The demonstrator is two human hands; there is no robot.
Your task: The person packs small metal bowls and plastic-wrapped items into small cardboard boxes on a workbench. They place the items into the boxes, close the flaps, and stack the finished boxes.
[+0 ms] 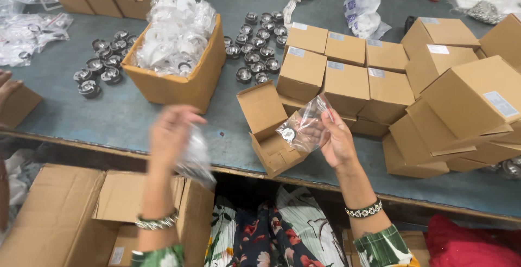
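Above open box [271, 137]: right hand [336, 139] pinches crinkly clear bag [304, 126]; left hand [171, 131] blurred.

right hand [337, 143] pinching clear bag [304, 126], over open small box [271, 137]

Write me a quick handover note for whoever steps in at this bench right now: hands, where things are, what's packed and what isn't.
Right hand: holds up a clear plastic bag with a small round metal part inside, above the open small box at the bench edge.
Left hand: blurred, grips another clear bag.
Done: closed small boxes are stacked to the right.
Left: loose metal parts lie on the bench in two groups, and the big carton holds many bagged parts. The open box looks unfilled, but I cannot see fully inside.
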